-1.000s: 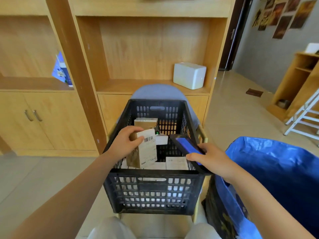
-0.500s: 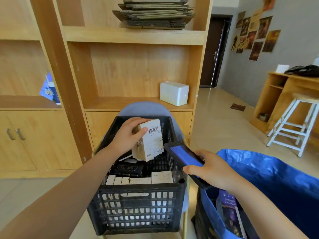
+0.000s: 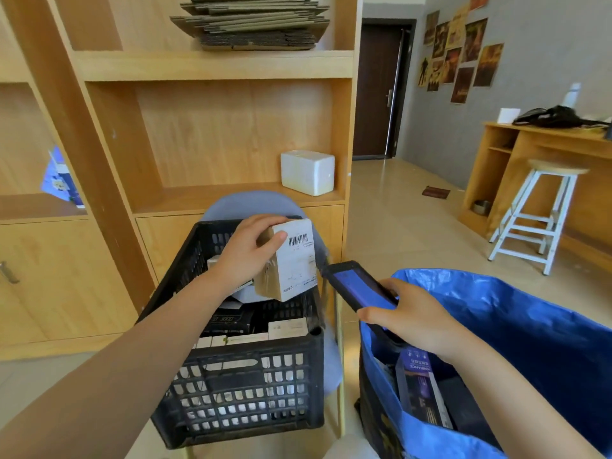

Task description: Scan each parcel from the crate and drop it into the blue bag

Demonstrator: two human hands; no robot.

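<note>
My left hand grips a small cardboard parcel above the black plastic crate, its white barcode label turned toward the right. My right hand holds a dark handheld scanner with a lit blue screen, its tip pointing at the parcel from just to the right. Several more parcels lie inside the crate. The open blue bag stands at the right, below my right hand, with a dark box inside it.
The crate rests on a grey-blue chair in front of a wooden shelf unit. A white box sits on the shelf and flattened cartons lie above. A white stool and a wooden desk stand at the right.
My left hand has lifted the parcel higher out of the crate. The scanner stays aimed at its label. The view has tilted upward and slid to the right.
</note>
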